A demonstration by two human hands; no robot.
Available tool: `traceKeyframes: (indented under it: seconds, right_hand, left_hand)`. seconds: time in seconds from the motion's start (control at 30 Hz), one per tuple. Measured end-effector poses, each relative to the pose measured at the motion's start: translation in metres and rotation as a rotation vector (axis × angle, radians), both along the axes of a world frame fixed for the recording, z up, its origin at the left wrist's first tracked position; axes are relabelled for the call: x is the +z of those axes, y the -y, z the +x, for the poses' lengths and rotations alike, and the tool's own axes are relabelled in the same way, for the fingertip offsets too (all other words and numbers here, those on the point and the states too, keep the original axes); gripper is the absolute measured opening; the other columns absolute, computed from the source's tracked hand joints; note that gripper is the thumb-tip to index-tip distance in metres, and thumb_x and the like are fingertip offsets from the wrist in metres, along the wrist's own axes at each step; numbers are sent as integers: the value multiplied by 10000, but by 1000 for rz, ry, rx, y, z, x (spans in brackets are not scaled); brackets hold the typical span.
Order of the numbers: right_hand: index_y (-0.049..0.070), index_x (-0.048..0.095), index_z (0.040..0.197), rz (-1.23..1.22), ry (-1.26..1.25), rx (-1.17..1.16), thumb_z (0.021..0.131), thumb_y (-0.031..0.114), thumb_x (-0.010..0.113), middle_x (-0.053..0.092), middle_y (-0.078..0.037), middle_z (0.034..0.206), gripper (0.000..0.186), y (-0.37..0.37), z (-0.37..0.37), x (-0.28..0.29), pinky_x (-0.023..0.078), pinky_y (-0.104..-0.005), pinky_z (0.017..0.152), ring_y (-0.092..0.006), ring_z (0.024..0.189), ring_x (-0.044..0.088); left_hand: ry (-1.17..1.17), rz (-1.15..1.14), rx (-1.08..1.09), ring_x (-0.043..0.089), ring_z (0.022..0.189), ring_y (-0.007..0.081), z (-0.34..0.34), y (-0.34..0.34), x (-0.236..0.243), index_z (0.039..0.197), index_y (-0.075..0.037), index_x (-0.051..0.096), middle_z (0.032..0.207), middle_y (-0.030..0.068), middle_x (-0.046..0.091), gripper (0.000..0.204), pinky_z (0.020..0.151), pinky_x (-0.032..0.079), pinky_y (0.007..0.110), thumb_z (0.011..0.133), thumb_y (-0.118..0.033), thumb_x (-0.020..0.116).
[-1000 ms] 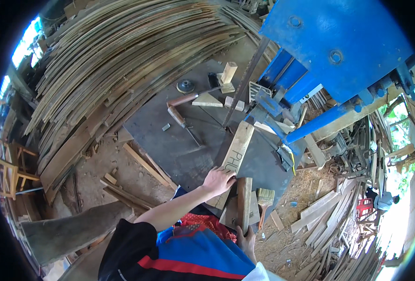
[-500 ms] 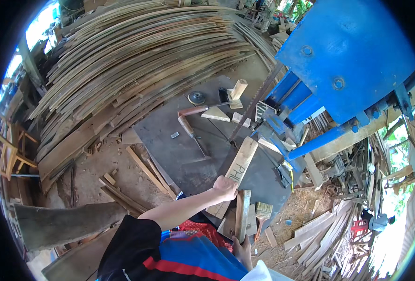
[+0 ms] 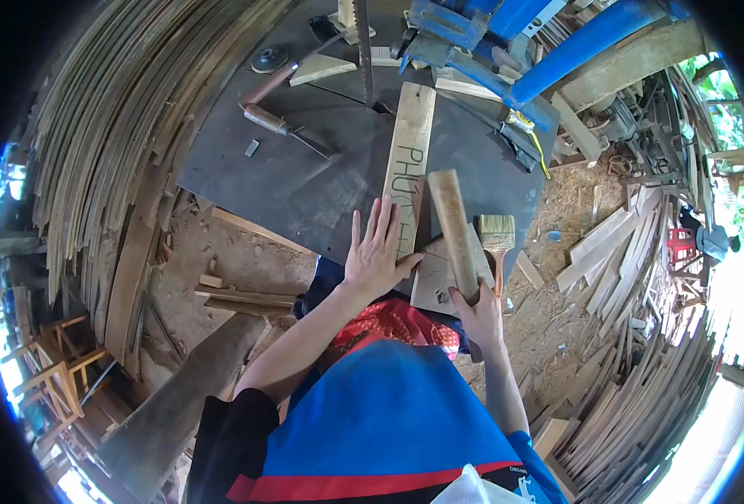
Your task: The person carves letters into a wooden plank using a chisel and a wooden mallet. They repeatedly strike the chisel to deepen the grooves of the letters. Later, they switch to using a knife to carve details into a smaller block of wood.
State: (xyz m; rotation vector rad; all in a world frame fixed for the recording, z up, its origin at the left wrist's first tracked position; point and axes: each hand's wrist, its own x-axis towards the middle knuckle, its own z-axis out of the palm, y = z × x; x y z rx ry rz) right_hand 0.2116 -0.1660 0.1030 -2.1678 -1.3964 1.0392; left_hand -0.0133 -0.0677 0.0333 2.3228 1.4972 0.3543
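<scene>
A pale wooden board (image 3: 410, 126) with dark handwriting lies on the dark saw table (image 3: 296, 197), its far end close to the upright saw blade (image 3: 364, 59). My left hand (image 3: 378, 252) is open, fingers outstretched, over the board's near left part; whether the palm presses on it I cannot tell. My right hand (image 3: 483, 319) is closed around the near end of a wooden stick (image 3: 451, 218), which points away from me. Under the stick lies a flat wooden piece (image 3: 429, 281). A broad paintbrush (image 3: 496, 239) is just right of the stick.
Two wooden-handled tools (image 3: 267, 118) and a small grey block (image 3: 252, 148) lie on the table's left. Blue machine parts (image 3: 573, 55) stand at the far right, near a yellow tape measure (image 3: 521, 122). Long planks (image 3: 128, 109) are stacked left; more boards (image 3: 611, 244) lie right.
My left hand has opened from a closed grip on the board and lies flatter over it. The right hand and its stick now show more fully. The view has tilted down toward me.
</scene>
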Motion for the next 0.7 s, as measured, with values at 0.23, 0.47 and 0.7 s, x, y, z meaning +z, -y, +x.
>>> traceKeyframes:
  seconds: [0.23, 0.47, 0.7]
  right_hand:
    - [-55, 622, 1156, 102, 147, 132, 915, 379, 762, 704, -298, 806, 515, -7, -4, -7, 553, -501, 698, -434, 812, 749]
    - [-135, 565, 1345, 32, 10, 45, 913, 413, 758, 716, -311, 877, 724, -1, 5, -9, 553, -534, 755, -470, 857, 727]
    - [-49, 662, 1134, 246, 123, 180, 891, 361, 803, 686, -205, 764, 497, -17, 16, -34, 526, -439, 646, -323, 699, 707]
  left_hand:
    - [-3, -25, 23, 209, 1591, 389, -3, -3, 1, 1647, 10, 239, 1735, 223, 151, 1028, 1285, 160, 589, 945, -634, 625]
    - [40, 28, 18, 299, 1534, 423, 4, 1, 2, 1614, 30, 312, 1726, 215, 188, 993, 1262, 218, 588, 933, -616, 637]
    - [131, 60, 101, 440, 1363, 408, 1, -4, 9, 1515, -35, 481, 1660, 178, 316, 897, 1131, 368, 551, 819, -505, 795]
